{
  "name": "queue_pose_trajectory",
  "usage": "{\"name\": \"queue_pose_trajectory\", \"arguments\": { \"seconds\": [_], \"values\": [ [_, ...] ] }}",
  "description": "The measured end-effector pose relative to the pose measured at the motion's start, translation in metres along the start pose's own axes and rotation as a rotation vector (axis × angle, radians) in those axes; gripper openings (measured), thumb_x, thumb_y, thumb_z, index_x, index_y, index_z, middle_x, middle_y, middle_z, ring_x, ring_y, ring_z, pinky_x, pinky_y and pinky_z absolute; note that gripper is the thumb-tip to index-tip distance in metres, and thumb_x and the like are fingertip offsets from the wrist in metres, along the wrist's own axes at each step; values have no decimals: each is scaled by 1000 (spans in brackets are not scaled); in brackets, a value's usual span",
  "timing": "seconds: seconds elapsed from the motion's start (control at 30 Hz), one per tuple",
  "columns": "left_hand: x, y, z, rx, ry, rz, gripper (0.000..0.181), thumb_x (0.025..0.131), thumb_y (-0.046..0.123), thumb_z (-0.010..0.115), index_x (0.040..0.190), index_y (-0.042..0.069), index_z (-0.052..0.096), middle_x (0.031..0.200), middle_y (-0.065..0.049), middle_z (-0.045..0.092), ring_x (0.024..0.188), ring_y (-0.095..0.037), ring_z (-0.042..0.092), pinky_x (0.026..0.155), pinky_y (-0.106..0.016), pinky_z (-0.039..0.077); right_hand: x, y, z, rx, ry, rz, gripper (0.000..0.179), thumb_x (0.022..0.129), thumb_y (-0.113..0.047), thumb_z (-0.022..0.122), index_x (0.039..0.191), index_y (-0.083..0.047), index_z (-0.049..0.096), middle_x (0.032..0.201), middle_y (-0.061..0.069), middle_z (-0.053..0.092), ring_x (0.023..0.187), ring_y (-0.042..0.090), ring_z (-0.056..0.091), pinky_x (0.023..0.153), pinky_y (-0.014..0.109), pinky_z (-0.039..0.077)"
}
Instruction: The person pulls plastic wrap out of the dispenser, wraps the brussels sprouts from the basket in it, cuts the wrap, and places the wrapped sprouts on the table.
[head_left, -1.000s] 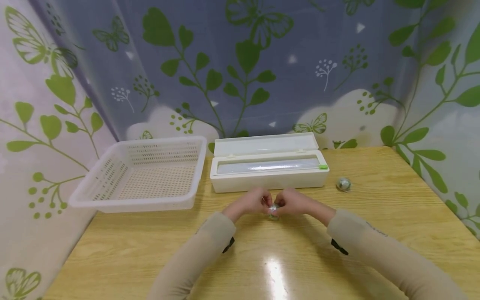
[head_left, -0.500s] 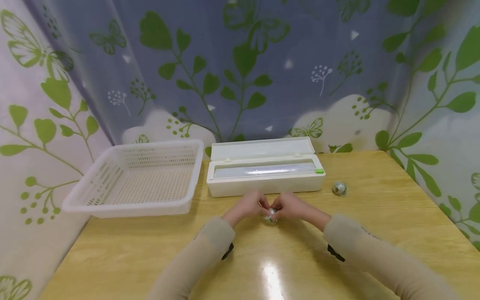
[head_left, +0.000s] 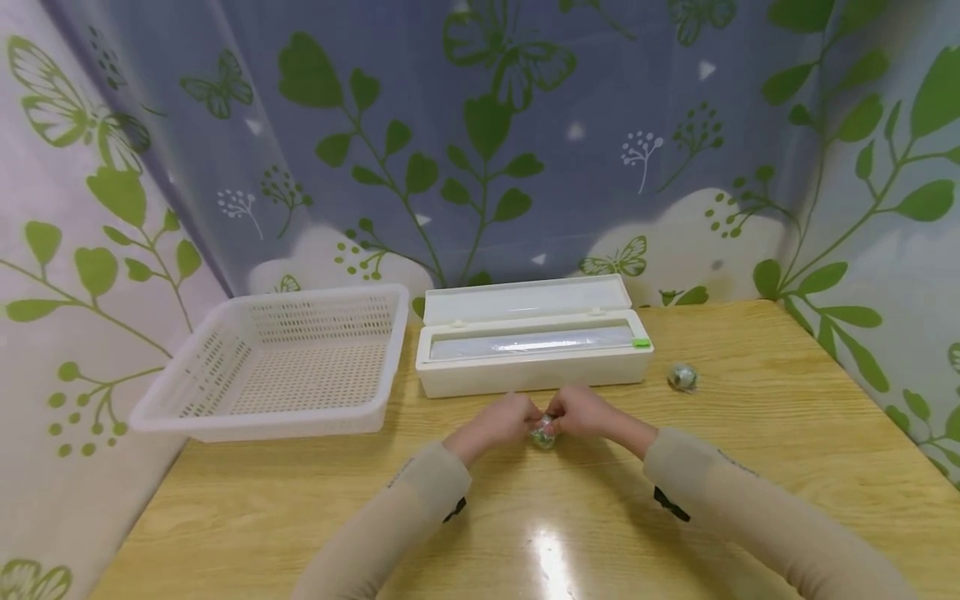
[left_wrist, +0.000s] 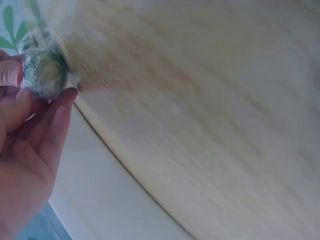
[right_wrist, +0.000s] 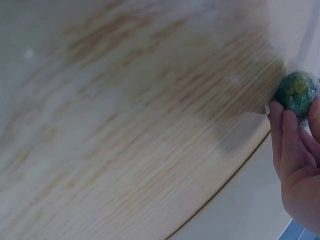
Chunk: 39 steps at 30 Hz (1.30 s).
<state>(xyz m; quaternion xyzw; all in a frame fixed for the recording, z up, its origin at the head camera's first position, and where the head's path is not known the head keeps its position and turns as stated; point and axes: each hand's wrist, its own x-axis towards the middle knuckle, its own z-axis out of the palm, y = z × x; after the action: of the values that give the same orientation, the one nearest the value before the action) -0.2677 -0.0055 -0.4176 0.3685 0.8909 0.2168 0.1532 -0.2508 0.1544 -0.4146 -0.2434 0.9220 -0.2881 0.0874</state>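
Observation:
A small round green-and-yellow ball [head_left: 543, 437] wrapped in clear cling film is between both hands, in front of the white box. My left hand [head_left: 508, 419] pinches one side of it, thumb and fingertips on the film. From the other side my right hand [head_left: 587, 411] grips it too. In the left wrist view the ball [left_wrist: 45, 75] shows crinkled, shiny film around it. The right wrist view shows the ball [right_wrist: 298, 94] at the right edge, with fingers curled against it.
Behind the hands stands a white cling film dispenser [head_left: 536, 375], lid up, with a film roll [head_left: 532, 342] inside. A second wrapped ball [head_left: 682, 377] lies on the wooden table [head_left: 787, 450] to the right. At the left is a white plastic basket [head_left: 262, 419].
Both hands stay together at the ball, with small shifts of the fingers over its film. The head view has tilted slightly, so everything sits a little lower in it.

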Motion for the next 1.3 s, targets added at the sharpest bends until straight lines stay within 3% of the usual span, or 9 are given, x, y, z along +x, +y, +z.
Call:
{"name": "queue_pose_trajectory", "arguments": {
  "seconds": [0.13,0.23,0.43,0.6,0.73,0.9,1.13,1.3],
  "values": [
    [-3,-4,-2,32,-61,76,12,86,7,56,90,0,65,74,-3,59,60,-5,42,56,-17,38,1,1,0,66,2,22,18,71,-1,69,87,7,65,75,10,65,61,12,56,52,22,44],
    [-4,-6,-3,31,-92,116,3,82,5,61,84,3,61,73,-2,56,63,-6,43,58,-18,38,2,1,2,116,14,54,27,72,1,68,96,10,61,81,15,65,67,16,61,55,24,47],
    [0,-12,0,38,-57,93,18,77,0,64,95,2,67,83,-3,64,69,-5,50,64,-15,42,2,4,2,126,28,9,19,76,-3,67,92,7,62,79,13,64,62,14,59,52,22,46],
    [3,-17,1,63,-46,88,20,77,4,67,96,3,68,86,-4,65,72,-4,54,64,-14,43,1,7,0,83,-46,-115,22,75,-6,69,89,8,62,81,13,64,67,12,61,55,21,48],
    [3,-21,0,51,-29,94,19,75,7,68,94,3,69,84,-3,66,68,-3,51,62,-14,42,2,7,-1,36,-87,-155,29,70,-10,74,91,7,61,80,7,63,66,8,57,56,20,46],
    [3,-21,0,-2,-3,108,10,74,5,69,83,2,70,73,-2,64,60,-4,46,56,-15,41,3,5,0,-22,-75,-122,21,71,-8,72,86,2,61,76,3,61,64,6,52,55,20,44],
    [2,-17,-2,-90,17,25,24,69,-5,70,93,-3,67,76,-5,65,65,-8,55,59,-17,44,4,2,2,-69,-21,-107,20,69,-9,74,82,1,62,74,3,62,63,8,52,55,21,44],
    [2,-14,-3,-156,32,-36,28,67,-6,70,95,-6,65,80,-9,65,71,-13,59,62,-20,46,3,4,2,-34,-15,-81,20,68,-9,75,81,1,62,75,4,63,65,9,54,56,22,45]
  ]
}}
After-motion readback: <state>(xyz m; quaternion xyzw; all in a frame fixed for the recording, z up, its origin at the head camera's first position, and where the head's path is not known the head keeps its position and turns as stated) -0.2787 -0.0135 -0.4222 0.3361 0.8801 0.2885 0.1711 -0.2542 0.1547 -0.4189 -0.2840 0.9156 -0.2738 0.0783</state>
